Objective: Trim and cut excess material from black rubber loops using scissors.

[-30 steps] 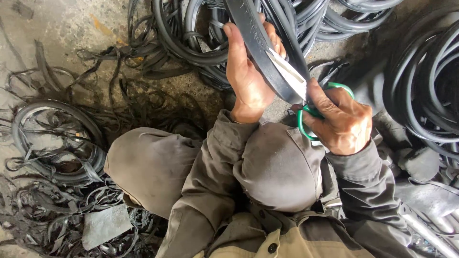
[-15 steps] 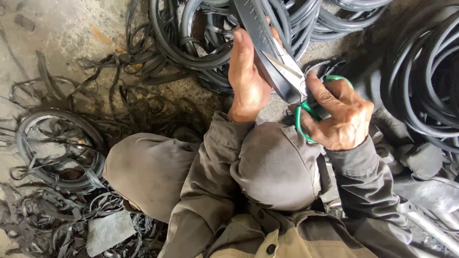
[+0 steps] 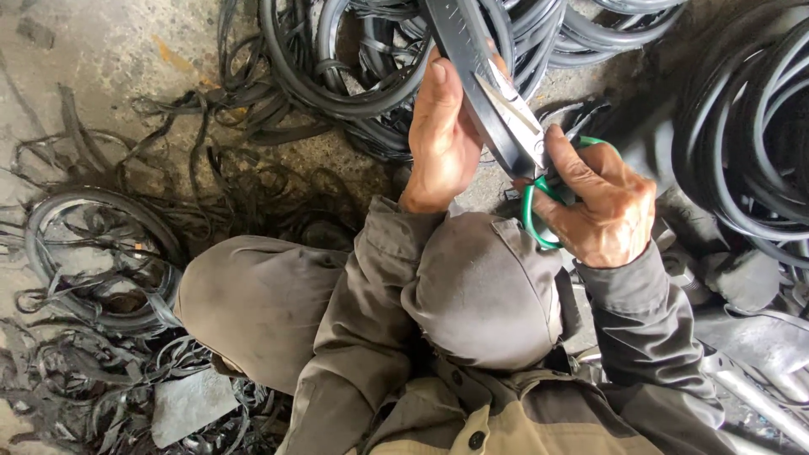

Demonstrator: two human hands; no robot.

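Cutting step: left hand (image 3: 440,135) fingers grip the black rubber strip (image 3: 462,50); right hand (image 3: 600,202) fingers close green-handled scissors (image 3: 527,160) on it. Next likely needs steady tension.

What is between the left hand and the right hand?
In the head view, the black rubber strip and the scissors' blades lie between the left hand and right hand.

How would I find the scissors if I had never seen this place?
Start at the person's grey-trousered knee in the middle, then look just above and right of it to the right hand. That hand grips the green-handled metal scissors, blades against a black rubber strip. Among all the black rubber, only their handles are bright green.
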